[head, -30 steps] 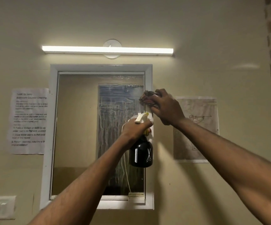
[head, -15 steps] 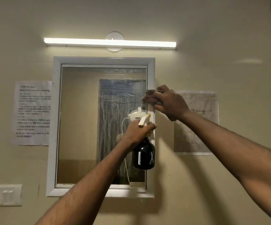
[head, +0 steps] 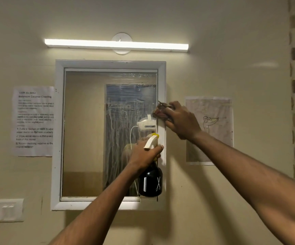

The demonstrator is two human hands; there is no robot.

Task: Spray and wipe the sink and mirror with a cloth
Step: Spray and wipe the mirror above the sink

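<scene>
Now R hand [head: 182, 121] w/ cloth [head: 160, 111], mirror [head: 90, 129] edge

Both forearms bare, no sleeves in view.

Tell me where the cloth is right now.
In the head view, the cloth is bunched in the right hand, pressed against the mirror's right frame edge, just above the spray bottle.

A dim, yellowish indoor scene lit by one bright tube light [head: 116, 45] above the mirror [head: 107, 135]. Its glow washes the wall just around it. Soft arm shadows fall below the mirror. Printed notices beside the mirror look blurred; straight edges bend slightly.
</scene>
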